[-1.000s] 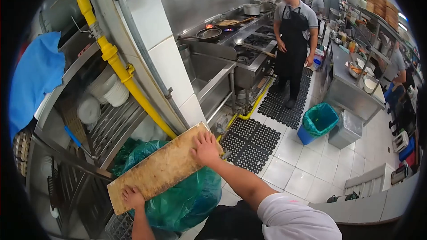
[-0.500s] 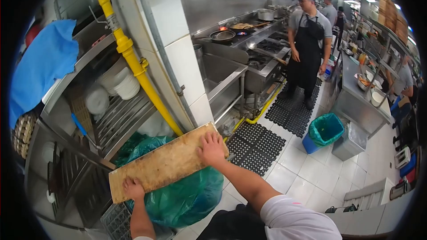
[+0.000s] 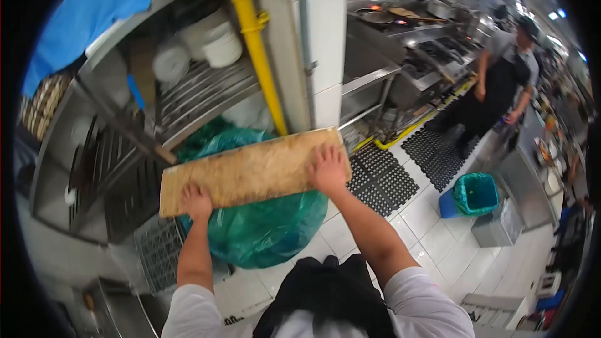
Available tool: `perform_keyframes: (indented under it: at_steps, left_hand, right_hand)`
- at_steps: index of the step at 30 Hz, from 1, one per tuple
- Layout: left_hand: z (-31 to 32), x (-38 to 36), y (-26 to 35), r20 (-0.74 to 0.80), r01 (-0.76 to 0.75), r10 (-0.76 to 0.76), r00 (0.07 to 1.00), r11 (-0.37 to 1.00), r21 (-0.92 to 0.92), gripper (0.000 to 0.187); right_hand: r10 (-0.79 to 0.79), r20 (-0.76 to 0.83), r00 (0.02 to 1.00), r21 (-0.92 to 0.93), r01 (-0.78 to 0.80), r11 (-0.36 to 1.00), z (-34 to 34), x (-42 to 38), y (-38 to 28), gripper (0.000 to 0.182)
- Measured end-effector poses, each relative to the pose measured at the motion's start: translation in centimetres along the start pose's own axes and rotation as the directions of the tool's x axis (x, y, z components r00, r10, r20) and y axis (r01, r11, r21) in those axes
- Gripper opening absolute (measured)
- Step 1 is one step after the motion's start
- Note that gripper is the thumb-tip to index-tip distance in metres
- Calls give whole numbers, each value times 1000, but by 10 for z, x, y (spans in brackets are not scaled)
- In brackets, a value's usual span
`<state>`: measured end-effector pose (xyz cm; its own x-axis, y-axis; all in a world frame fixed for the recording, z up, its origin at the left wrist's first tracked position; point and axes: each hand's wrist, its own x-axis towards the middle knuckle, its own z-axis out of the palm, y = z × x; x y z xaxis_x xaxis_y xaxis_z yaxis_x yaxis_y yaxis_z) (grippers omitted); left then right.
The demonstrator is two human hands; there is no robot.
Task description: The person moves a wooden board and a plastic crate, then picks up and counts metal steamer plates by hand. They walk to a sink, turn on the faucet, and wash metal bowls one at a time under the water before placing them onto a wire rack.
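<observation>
A worn wooden board point(image 3: 256, 170), light brown with dark stains, lies across the top of a bin lined with a green plastic bag point(image 3: 266, 228). My left hand point(image 3: 197, 202) is on the board's left end near its front edge, fingers laid on the upper face. At the other end, my right hand point(image 3: 328, 168) rests with its fingers spread flat on the wood. The green bag bulges out in front of and behind the board. The bin itself is mostly covered by the bag.
A metal rack point(image 3: 206, 97) with white bowls point(image 3: 222, 47) stands at left, beside a yellow pipe point(image 3: 250, 22). A grey crate point(image 3: 158, 255) sits on the floor. To the right are black mats point(image 3: 380, 178), a blue bin point(image 3: 447, 203) and a person in a black apron point(image 3: 494, 91).
The view has turned and tilted downward, so the board looks more level and higher in view. Both hands stay at the same ends of the board.
</observation>
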<state>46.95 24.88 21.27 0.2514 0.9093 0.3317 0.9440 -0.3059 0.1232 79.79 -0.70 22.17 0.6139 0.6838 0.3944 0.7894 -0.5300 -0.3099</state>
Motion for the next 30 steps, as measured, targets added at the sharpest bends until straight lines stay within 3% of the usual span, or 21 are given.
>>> perform_keyframes:
  at_steps: [1,5,7,13,15,19,22,24,30]
  left_hand:
    - [1,1,6,-66,2,-3,998,1000,-15,53]
    - [-3,-4,13,-63,49,-49,997,999,-2,53]
    - [6,-1,-1,-66,-45,45,997,999,1,55]
    - [-16,-2,16,-54,35,-40,998,995,-95,56]
    - [-26,-2,21,17,64,-62,998,993,-94,57]
    - [-21,0,18,-12,36,-37,999,996,-85,58]
    - [-25,0,24,47,60,-56,997,995,-78,59]
    - [-26,0,25,122,106,-97,988,992,-67,59]
    - [-26,-17,22,126,82,-77,989,996,-38,61]
  right_hand:
    - [-24,25,999,8,24,1000,-2,0,-3,60]
    - [-35,66,997,-30,37,999,-22,-7,0,57]
    - [-64,30,998,-31,65,997,-19,-4,-2,54]
    - [-72,32,997,-4,72,997,-20,1,-10,53]
    - [-68,28,997,-4,68,998,-22,1,-9,52]
    - [-59,16,998,-2,59,998,-22,0,-9,53]
    - [-68,-5,998,-14,68,998,-13,1,-2,54]
    - [-86,13,996,12,86,996,-10,1,-1,55]
    - [-92,78,993,-32,95,995,-11,-8,0,54]
